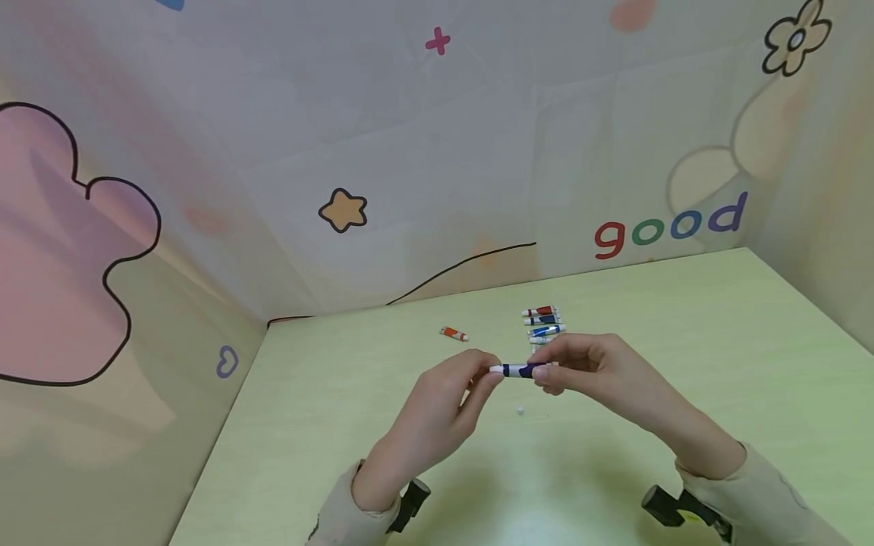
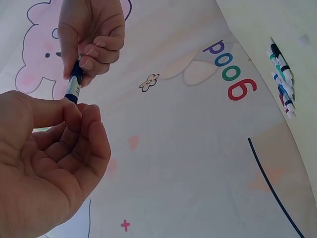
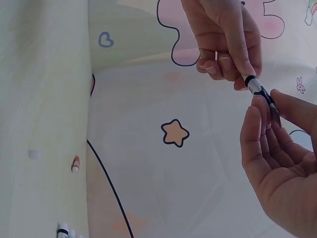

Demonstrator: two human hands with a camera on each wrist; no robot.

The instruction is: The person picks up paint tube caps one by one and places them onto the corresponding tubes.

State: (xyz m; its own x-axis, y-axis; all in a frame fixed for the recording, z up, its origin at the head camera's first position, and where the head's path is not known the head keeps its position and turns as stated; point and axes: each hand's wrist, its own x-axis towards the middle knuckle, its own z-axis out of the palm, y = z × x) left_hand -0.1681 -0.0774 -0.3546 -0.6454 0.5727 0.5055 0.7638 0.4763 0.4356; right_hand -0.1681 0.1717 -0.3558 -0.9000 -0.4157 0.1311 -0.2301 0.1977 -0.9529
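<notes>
A small paint tube (image 1: 517, 370), white with dark blue-purple parts, is held level above the table between both hands. My left hand (image 1: 447, 406) pinches its white cap end between thumb and forefinger; the fingertips hide most of the cap. At the other end, my right hand (image 1: 608, 379) pinches the flat tail between thumb and fingers. The left wrist view shows the tube (image 2: 74, 87) running from one hand to the other. A small white piece (image 1: 520, 410) lies on the table just below the tube; its kind is too small to tell.
Several paint tubes (image 1: 544, 331) lie in a row behind my right hand, partly covered by it. An orange paint tube (image 1: 454, 334) lies apart, further left. The pale green table (image 1: 328, 440) meets a printed cloth backdrop (image 1: 437, 152) at its back edge.
</notes>
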